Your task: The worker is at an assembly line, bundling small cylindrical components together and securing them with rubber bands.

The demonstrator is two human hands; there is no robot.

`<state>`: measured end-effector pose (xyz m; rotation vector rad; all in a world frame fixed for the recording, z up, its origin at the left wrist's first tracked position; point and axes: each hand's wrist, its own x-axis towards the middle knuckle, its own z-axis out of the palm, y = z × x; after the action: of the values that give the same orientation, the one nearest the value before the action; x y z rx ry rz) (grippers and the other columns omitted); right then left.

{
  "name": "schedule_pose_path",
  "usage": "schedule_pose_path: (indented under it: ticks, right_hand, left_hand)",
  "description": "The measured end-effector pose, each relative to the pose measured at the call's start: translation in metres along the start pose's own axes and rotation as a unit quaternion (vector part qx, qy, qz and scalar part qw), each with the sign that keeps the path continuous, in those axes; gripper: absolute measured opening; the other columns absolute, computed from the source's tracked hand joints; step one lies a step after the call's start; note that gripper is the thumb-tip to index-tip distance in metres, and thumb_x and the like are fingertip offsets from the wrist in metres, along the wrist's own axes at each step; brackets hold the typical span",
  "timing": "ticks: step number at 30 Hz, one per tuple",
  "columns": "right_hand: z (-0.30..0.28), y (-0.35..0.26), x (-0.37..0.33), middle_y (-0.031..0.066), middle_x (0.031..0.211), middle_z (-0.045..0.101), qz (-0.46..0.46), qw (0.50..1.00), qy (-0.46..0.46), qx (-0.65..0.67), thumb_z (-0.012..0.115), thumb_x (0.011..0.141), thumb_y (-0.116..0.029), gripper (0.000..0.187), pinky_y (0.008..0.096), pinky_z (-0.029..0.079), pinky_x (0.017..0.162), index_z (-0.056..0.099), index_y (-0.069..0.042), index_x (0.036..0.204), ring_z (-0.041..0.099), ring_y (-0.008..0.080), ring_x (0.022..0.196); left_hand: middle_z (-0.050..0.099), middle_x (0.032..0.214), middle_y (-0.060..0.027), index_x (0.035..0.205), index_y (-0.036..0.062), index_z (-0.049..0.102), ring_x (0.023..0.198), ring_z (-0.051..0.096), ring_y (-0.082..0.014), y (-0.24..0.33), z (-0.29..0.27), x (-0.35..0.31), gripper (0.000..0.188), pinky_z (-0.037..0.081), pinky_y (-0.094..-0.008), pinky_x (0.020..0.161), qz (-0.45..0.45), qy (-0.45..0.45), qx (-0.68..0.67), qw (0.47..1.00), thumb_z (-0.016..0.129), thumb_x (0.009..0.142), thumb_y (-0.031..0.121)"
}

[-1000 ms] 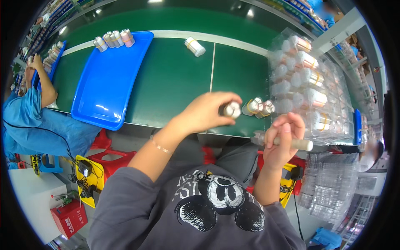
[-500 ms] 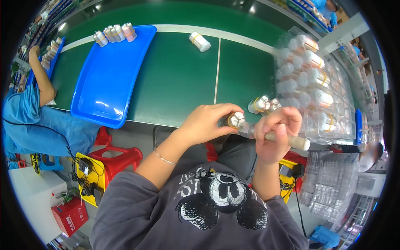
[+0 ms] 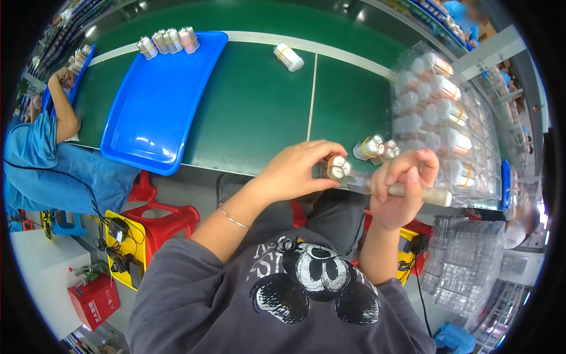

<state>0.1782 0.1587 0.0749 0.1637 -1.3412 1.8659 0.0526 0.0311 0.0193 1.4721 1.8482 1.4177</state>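
In my left hand is a small bundle of white-ended cylinders, gripped between thumb and fingers near the table's front edge. Those white round ends face up toward me. My right hand is closed round a flat-bladed tool with a pale round handle. The tool's thin grey end points left and lies against or very close to the bundle; contact is hard to make out. Just beyond my hands, two similar banded bundles rest on the green table.
A blue tray lies to the left, with several bundles at its far end. One banded bundle lies alone farther back. Clear plastic trays full of bundles are stacked at right. A co-worker's arm is at far left.
My right hand and the tool have shifted a little to the right. My left hand still holds the bundle. The co-worker's hand at far left has moved.
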Motion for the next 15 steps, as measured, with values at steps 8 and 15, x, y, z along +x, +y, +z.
schedule_pose_path:
  ticks: [8, 15]
  right_hand:
    - [0.012, -0.001, -0.007, 0.0101, 0.069, 0.05, -0.024, 0.997, 0.018, -0.073, 0.049, 0.095, -0.012, 0.028, 0.0236, 0.032, 0.038, 0.04, -0.004, 0.12, 0.036, 0.0095, 0.042]
    - [0.016, 0.007, -0.008, 0.0084, 0.069, 0.051, 0.002, 0.997, 0.009, -0.082, 0.05, 0.095, -0.008, 0.015, 0.021, 0.03, 0.039, 0.045, -0.002, 0.108, 0.037, 0.0076, 0.044]
  left_hand:
    - [0.051, 0.08, -0.0043, 0.089, 0.0117, 0.059, 0.076, 0.059, -0.0256, 0.0, 0.013, 0.005, 0.041, 0.049, -0.0376, 0.066, 0.015, 0.1, 0.144, 0.984, 0.085, 0.059, 0.024]
    - [0.051, 0.08, -0.0038, 0.082, 0.0115, 0.054, 0.075, 0.059, -0.0267, 0.001, 0.014, 0.005, 0.041, 0.05, -0.0377, 0.063, 0.008, 0.108, 0.159, 0.981, 0.084, 0.056, 0.022]
